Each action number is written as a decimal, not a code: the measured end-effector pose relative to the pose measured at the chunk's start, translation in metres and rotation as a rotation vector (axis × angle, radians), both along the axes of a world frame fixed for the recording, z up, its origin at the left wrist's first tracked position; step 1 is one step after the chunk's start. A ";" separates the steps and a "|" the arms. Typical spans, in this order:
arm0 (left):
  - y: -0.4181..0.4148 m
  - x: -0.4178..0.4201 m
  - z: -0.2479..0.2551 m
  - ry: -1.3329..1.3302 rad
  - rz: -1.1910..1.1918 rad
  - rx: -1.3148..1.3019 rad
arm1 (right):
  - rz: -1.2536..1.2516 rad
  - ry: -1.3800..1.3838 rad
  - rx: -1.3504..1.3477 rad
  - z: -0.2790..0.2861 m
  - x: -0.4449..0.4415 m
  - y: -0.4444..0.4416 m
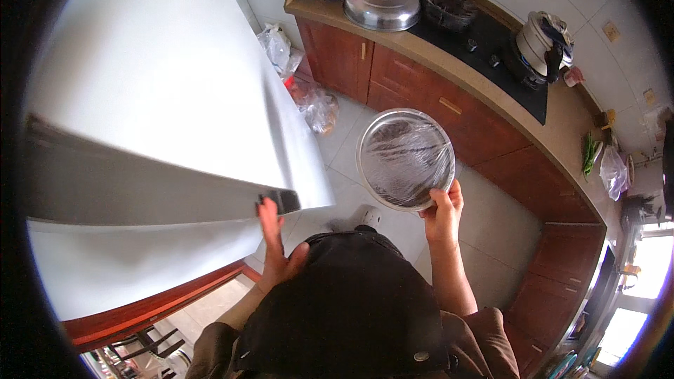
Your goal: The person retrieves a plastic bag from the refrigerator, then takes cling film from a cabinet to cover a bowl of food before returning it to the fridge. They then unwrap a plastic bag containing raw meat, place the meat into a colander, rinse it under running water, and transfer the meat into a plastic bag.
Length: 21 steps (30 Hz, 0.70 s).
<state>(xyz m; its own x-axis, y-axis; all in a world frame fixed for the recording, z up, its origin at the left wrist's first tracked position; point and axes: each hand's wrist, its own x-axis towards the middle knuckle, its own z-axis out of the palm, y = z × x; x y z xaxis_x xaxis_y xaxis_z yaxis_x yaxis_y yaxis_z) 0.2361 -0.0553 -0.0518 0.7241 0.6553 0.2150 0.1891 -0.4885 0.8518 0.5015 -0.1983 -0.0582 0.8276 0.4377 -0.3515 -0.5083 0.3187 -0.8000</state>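
My right hand [445,210] grips the lower right rim of a round metal dish [363,139]. Clear plastic wrap [405,160] is stretched over the dish, wrinkled on its right side. The contents under the wrap look dark and cannot be made out. My left hand [279,252] holds nothing, with its thumb spread from the raised fingers. Its fingertips are at the dark end of a grey band [158,184] on a large white appliance [174,73], probably a refrigerator. Whether they touch it is unclear.
Red-brown cabinets [421,89] carry a curved countertop [574,131]. A domed metal lid [382,5], a gas hob [489,37] and a pot [537,42] are on it. Plastic bags [318,110] lie on the floor beside the appliance. Green vegetables [588,152] rest farther right.
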 end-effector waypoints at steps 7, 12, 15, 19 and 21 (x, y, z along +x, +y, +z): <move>0.080 0.008 0.036 -0.274 0.738 -0.266 | -0.016 0.029 0.008 0.020 -0.012 0.005; 0.176 -0.036 0.047 -0.226 0.921 -0.172 | -0.092 0.012 -0.074 0.033 -0.030 0.015; 0.237 -0.041 0.045 -0.203 0.935 -0.199 | -0.172 0.021 -0.015 0.026 -0.036 0.013; 0.325 -0.087 0.000 -0.268 0.972 -0.231 | -0.255 0.005 -0.036 0.001 -0.041 0.010; 0.348 -0.083 -0.008 -0.315 1.124 -0.248 | -0.307 0.055 -0.042 -0.013 -0.039 0.016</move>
